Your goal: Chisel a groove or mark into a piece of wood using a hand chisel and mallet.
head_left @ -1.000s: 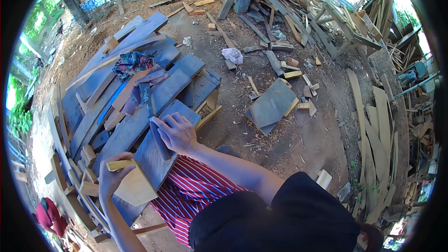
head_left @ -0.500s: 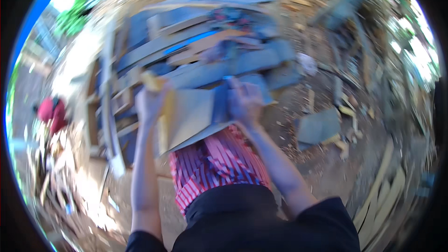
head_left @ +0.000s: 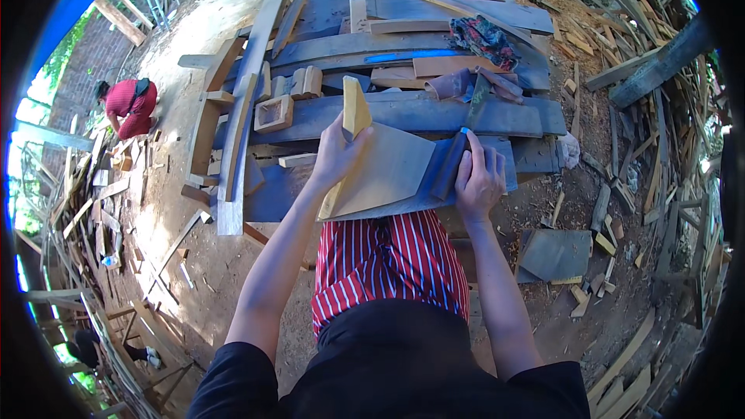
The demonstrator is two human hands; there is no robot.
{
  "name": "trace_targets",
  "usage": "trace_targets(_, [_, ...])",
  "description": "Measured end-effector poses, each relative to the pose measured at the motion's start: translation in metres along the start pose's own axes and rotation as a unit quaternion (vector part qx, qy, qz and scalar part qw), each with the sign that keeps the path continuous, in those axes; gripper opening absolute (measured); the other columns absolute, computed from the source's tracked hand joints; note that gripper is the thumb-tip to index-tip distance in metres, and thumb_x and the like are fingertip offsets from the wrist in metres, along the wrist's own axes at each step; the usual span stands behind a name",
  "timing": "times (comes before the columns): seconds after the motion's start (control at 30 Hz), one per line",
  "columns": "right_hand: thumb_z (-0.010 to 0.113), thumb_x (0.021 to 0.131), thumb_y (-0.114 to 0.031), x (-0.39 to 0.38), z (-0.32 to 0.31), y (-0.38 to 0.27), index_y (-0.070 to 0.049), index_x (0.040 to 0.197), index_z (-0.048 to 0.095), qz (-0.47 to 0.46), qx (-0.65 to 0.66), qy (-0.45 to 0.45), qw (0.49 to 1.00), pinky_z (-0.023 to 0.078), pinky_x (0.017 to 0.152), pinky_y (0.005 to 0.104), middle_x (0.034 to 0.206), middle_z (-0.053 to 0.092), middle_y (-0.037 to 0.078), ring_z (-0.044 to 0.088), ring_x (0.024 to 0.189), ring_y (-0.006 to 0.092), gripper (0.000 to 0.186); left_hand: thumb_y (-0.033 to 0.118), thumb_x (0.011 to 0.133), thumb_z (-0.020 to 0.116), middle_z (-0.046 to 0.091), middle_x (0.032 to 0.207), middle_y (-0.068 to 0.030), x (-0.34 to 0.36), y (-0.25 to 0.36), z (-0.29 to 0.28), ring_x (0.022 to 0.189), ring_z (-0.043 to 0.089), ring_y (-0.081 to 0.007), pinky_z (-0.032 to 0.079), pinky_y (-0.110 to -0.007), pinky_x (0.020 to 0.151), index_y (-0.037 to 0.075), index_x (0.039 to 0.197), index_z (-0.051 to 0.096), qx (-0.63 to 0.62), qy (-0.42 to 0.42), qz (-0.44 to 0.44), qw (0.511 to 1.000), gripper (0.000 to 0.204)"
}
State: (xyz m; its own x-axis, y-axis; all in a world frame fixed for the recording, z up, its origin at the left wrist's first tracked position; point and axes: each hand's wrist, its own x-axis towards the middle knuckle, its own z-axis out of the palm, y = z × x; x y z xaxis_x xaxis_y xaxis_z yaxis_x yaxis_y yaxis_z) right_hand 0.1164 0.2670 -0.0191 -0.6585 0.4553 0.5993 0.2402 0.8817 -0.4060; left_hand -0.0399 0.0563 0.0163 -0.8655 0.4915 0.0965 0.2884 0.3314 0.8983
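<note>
My left hand (head_left: 339, 157) is closed around the left edge of a flat wooden board (head_left: 388, 167), its pale yellowish edge strip (head_left: 356, 109) standing up past the fingers. The board is tilted above my lap. At its right side my right hand (head_left: 481, 180) curls around a dark bar-like piece (head_left: 450, 164) with a bright blue tip, lying against the board; its exact kind is unclear. Beyond that hand, a narrow greyish blade-like strip (head_left: 478, 101) rests near a purplish cloth (head_left: 450, 85); whether it joins the held piece I cannot tell.
A low stack of grey planks (head_left: 326, 120) spreads ahead, bearing a hollow wooden block (head_left: 274, 113) and a patterned cloth (head_left: 485, 40). Long boards (head_left: 242, 124) lean across its left side. A board (head_left: 555, 254) lies on the ground at right. A person in red (head_left: 130, 107) bends down at far left.
The view has swung, so the stack, my hands and the board appear farther right. Blur has cleared. Both hands keep their hold.
</note>
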Motion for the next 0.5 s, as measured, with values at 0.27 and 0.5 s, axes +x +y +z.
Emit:
trace_targets(0.27, [0.053,0.093,-0.018,-0.001,0.004,0.002,-0.014,0.124,0.062,0.004,-0.009,0.007,1.0,0.049,0.078,0.0392,0.094,0.062,0.005,0.059,0.089,0.0272,0.033,0.017,0.091,0.066,0.063,0.118,-0.0062,0.046,0.062,-0.029,0.103,0.059,-0.0139,0.048,-0.031,0.091,0.002,0.124,0.059,-0.117,0.056,0.108,0.986,0.037])
trace_targets(0.5, [0.051,0.095,-0.019,-0.001,0.004,0.003,-0.015,0.125,0.061,0.006,-0.005,0.013,1.0,0.049,0.078,0.0413,0.095,0.062,0.007,0.058,0.089,0.0297,0.032,0.019,0.088,0.069,0.065,0.105,-0.0167,0.168,0.002,-0.083,0.089,0.065,-0.0207,0.056,-0.035,0.071,-0.004,0.112,0.058,-0.196,0.322,-0.135,0.916,0.035])
